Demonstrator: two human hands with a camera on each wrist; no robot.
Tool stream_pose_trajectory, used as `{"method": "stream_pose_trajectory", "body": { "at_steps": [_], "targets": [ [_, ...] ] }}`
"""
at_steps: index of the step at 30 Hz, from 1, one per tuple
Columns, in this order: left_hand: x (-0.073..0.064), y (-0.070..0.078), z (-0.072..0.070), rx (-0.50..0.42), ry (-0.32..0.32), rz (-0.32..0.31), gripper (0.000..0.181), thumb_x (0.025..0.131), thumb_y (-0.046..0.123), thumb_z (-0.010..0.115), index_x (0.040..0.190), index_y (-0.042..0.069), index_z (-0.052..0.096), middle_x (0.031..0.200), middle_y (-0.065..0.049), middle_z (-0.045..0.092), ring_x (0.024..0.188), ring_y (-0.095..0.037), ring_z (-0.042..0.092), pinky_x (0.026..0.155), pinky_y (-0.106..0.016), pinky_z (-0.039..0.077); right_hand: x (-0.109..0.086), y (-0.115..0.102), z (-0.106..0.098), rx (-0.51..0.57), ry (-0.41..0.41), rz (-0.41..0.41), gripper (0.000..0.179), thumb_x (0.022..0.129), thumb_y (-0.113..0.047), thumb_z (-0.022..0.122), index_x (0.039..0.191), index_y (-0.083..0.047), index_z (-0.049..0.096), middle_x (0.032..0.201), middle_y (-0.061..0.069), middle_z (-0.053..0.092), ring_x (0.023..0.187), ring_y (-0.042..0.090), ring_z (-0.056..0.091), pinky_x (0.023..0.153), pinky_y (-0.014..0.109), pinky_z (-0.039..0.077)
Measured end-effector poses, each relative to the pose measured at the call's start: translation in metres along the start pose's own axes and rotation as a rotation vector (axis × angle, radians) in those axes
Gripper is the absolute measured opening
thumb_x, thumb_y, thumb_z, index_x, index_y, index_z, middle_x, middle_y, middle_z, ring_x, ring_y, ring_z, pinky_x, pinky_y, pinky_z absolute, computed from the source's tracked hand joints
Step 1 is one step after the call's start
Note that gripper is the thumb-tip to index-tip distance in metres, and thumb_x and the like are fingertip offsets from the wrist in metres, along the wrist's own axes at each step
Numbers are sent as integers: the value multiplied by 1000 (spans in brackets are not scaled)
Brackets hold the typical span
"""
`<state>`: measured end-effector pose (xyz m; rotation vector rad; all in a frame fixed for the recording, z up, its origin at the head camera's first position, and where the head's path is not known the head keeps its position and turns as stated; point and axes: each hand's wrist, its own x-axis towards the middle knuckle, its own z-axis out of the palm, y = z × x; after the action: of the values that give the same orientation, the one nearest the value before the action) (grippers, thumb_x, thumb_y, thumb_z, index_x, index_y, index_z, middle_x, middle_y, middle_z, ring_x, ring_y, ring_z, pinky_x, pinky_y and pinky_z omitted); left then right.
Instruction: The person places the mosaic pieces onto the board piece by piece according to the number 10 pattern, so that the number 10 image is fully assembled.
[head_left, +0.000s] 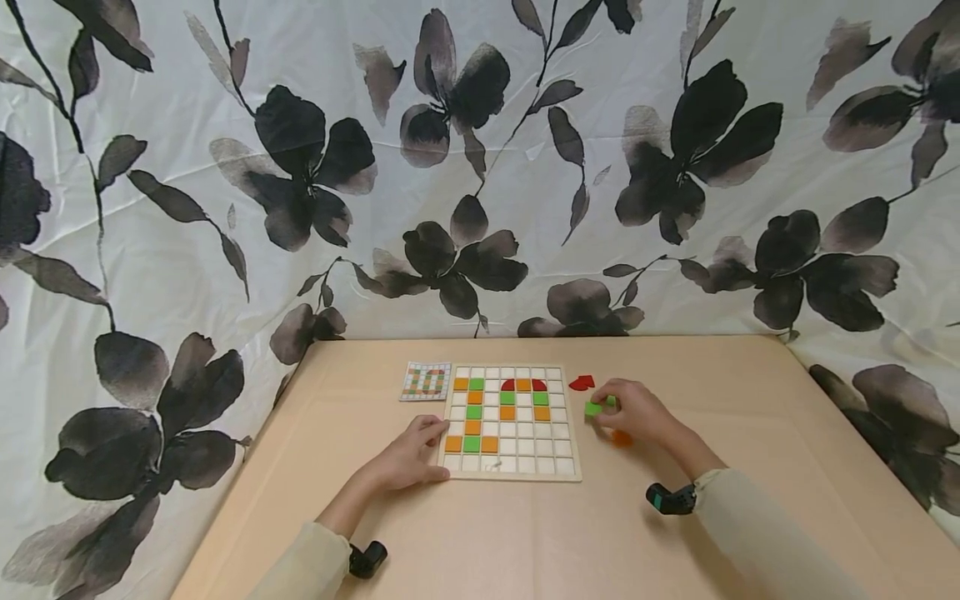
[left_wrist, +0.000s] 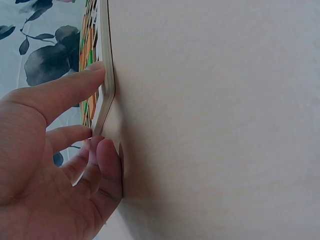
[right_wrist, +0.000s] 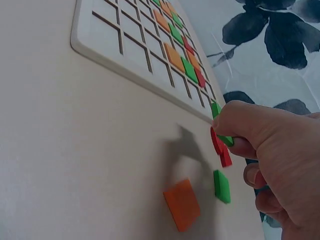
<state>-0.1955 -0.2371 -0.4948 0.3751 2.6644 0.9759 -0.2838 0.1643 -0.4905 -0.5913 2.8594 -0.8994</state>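
Observation:
A pale grid board [head_left: 525,478] lies on the table with orange, green and red tiles in some of its squares. My left hand [head_left: 408,454] touches the board's near-left corner, thumb against the front edge and fingers along the left side. Beyond the board's right edge, my right hand [head_left: 641,410] pinches a green tile [right_wrist: 227,140] between thumb and forefinger, raised over the table. Below that hand lie a loose orange tile [right_wrist: 182,205] and another green tile [right_wrist: 222,187]. Red pieces [head_left: 582,382] lie just past the board's right side.
A small pattern card [head_left: 425,381] with coloured squares lies at the board's upper left. The light wooden table [head_left: 517,542] extends around the board. Behind it hangs a white cloth [head_left: 555,192] with dark flowers.

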Motion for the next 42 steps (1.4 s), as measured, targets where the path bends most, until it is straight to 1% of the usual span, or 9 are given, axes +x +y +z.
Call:
{"method": "stream_pose_trajectory", "body": {
  "at_steps": [3, 8, 15, 22, 24, 26, 31, 34, 42],
  "targets": [
    [0, 0, -1, 0, 5, 2, 80, 81, 27, 79, 147, 6, 39, 136, -6, 35, 111, -20, 43, 96, -43, 36, 1, -8, 4, -10, 7, -38, 21, 77, -17, 79, 97, -13, 72, 90, 2, 62, 80, 20, 52, 68, 24, 48],
    [-1, -1, -1, 1, -1, 5, 80, 81, 26, 79, 147, 6, 39, 136, -6, 35, 111, -19, 43, 95, -42, 37, 2, -20, 12, -14, -10, -51, 21, 78, -20, 79, 97, -15, 73, 91, -1, 62, 77, 16, 50, 65, 23, 45],
    [-2, 1, -3, -1, 5, 21, 80, 81, 25, 78, 147, 4, 39, 135, -7, 35, 110, -20, 43, 94, -42, 37, 2, -35, 21, 31, -23, -82, 21, 78, -17, 79, 98, -14, 73, 97, -2, 67, 74, 14, 50, 63, 24, 42],
    [-2, 1, -3, -7, -2, -7, 81, 81, 26, 78, 148, 6, 38, 135, -5, 35, 110, -20, 42, 94, -41, 36, 4, -41, 29, 19, -34, -59, 26, 76, -25, 82, 99, -17, 74, 98, -6, 67, 76, 13, 50, 63, 22, 43],
    [-2, 1, -4, -7, 1, -7, 80, 81, 26, 78, 148, 6, 38, 135, -5, 35, 111, -20, 43, 94, -42, 36, 5, -42, 32, 19, -32, -73, 26, 75, -25, 83, 99, -17, 74, 98, -6, 67, 76, 13, 49, 64, 23, 42],
    [-1, 1, -4, -6, 3, -6, 80, 81, 26, 78, 148, 6, 39, 135, -5, 35, 111, -20, 43, 95, -42, 36, 6, -43, 34, 18, -32, -89, 24, 76, -22, 81, 99, -17, 74, 98, -5, 67, 77, 13, 50, 66, 24, 44],
    [0, 1, -3, -1, 5, 2, 80, 81, 25, 78, 148, 6, 38, 136, -6, 35, 111, -21, 43, 96, -43, 36, 8, -46, 41, -3, -43, -107, 23, 78, -21, 80, 100, -18, 74, 102, -6, 68, 95, 14, 56, 86, 33, 49],
    [0, 1, -3, -9, 3, -2, 80, 81, 25, 79, 147, 5, 38, 138, -7, 35, 112, -21, 43, 97, -44, 36, 9, -47, 45, -13, -53, -105, 23, 79, -23, 80, 101, -19, 74, 104, -6, 68, 101, 15, 58, 92, 37, 49],
    [-3, 1, -1, -21, 4, 0, 80, 81, 24, 78, 147, 5, 39, 140, -7, 34, 113, -21, 44, 99, -45, 36, 11, -49, 53, -7, -67, -119, 18, 82, -21, 76, 100, -21, 74, 99, -10, 65, 86, 9, 54, 77, 28, 47]
  ]
}}
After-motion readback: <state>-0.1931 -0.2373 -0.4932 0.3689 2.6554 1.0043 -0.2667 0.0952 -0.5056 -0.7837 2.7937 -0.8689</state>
